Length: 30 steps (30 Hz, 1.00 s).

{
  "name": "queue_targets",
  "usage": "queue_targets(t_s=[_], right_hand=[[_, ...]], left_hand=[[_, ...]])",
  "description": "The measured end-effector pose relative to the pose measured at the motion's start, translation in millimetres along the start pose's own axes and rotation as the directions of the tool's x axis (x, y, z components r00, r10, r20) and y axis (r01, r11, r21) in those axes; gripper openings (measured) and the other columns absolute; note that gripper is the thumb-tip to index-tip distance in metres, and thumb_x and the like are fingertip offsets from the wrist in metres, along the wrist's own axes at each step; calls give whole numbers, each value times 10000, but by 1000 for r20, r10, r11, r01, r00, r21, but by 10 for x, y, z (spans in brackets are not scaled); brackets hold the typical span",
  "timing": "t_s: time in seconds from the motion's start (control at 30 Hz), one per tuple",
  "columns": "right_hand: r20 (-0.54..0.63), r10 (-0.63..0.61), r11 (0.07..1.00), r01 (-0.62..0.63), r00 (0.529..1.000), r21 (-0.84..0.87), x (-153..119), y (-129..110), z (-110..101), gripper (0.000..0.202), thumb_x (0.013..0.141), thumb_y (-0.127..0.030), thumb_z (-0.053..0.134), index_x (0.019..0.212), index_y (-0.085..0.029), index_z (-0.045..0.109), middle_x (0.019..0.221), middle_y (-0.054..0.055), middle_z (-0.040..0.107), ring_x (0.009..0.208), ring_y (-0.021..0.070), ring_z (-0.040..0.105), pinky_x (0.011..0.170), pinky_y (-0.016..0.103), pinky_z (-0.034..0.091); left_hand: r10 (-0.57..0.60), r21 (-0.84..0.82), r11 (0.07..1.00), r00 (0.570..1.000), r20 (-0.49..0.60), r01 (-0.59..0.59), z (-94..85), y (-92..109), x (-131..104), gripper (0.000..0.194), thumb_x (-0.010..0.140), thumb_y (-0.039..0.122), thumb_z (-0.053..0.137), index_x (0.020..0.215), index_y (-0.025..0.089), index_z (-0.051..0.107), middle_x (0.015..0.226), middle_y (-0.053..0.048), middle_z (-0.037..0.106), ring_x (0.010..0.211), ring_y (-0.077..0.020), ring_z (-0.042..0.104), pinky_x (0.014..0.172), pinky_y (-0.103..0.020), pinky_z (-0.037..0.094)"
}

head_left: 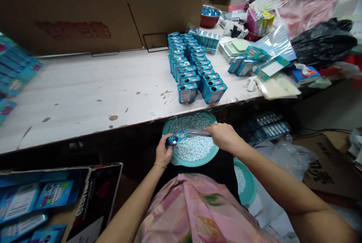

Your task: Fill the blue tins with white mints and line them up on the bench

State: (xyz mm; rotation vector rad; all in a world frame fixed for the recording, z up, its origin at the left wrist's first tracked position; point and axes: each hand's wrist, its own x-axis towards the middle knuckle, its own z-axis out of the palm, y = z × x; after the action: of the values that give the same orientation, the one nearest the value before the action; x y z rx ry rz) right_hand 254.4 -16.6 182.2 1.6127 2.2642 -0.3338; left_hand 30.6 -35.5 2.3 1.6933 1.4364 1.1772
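Observation:
My left hand (pixel 164 152) is closed around a small blue tin (pixel 177 138), tilted with its opening up and white candy at the mouth. In my right hand (pixel 224 136) is a long clear plastic tool (pixel 198 133), its far end at the tin; its exact shape is hard to make out. Both hands are over a turquoise tub (pixel 207 160) of small pale candies (pixel 195 149) below the table edge. Beyond it, rows of open blue tins (pixel 187 93) stand upright on the white table (pixel 118 88), a few with white candies on top.
A large cardboard box (pixel 98 9) stands along the back. Blue packs (pixel 17 69) sit at the left, and a carton of blue packages (pixel 53 194) is at lower left. A second turquoise tub (pixel 250 188) is at my right. Papers, bags and a red bowl (pixel 209 20) lie back right.

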Motion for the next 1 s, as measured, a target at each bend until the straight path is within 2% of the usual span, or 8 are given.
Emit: queue_targets(t_s=[0.1,0.23,0.37,0.47,0.63,0.77,0.9,1.0], right_hand=[[-9,66,997,-65,998,47,-7,171,171,369,784,-141,360,1040,-287,582,965,41,642,854,184,587,678,263,407],[-27,118,984,-113,993,135,8,255,352,367,823,-211,328,1080,-312,571,986,27,645,859,183,588,664,255,398],[-37,82,968,-71,996,239,7,315,470,375,824,-206,326,1090,-310,569,1037,11,627,922,164,564,707,230,383],[1,76,967,-74,997,246,78,353,647,380,793,-158,355,1047,-310,592,1001,19,633,927,173,559,732,245,380],[101,80,962,-104,992,253,442,134,1139,341,758,-83,380,940,-186,649,926,88,640,899,197,563,743,263,384],[102,31,932,-66,994,357,709,-98,1430,344,756,-96,403,979,-184,649,950,56,645,935,198,549,738,227,379],[74,26,895,-56,997,442,683,26,1449,337,758,-130,416,992,-185,651,944,50,656,917,200,554,720,230,386],[11,-4,868,-2,1000,496,497,239,1237,330,765,-150,405,973,-205,656,930,32,663,890,173,563,717,226,386]], left_hand=[[-1,37,999,1000,7,0,-43,-16,0,321,699,195,513,1020,194,489,1002,-47,564,942,-180,533,860,-340,410],[-15,17,1000,1000,14,14,-94,9,52,328,697,205,532,1022,201,490,998,-41,560,929,-175,530,852,-331,409],[-84,-88,993,995,-46,80,-119,37,123,338,693,262,568,1012,199,478,948,-34,550,869,-160,535,802,-308,427],[-109,-168,981,993,-39,101,-111,40,145,358,682,285,587,1009,196,470,941,-32,541,861,-152,534,798,-296,426],[-189,-189,967,980,-67,173,-79,4,108,381,663,307,602,997,185,466,904,-28,542,828,-149,543,775,-300,439],[-237,-195,958,962,-134,208,-136,-43,69,404,647,312,619,995,182,460,918,-34,541,842,-152,544,792,-315,437],[-240,-105,969,957,-162,225,-291,-56,58,410,645,322,621,994,176,462,902,-35,542,810,-153,545,770,-322,444],[-187,-8,982,973,-134,188,-330,-24,58,374,669,311,595,999,184,473,913,-33,548,816,-156,540,773,-318,438]])
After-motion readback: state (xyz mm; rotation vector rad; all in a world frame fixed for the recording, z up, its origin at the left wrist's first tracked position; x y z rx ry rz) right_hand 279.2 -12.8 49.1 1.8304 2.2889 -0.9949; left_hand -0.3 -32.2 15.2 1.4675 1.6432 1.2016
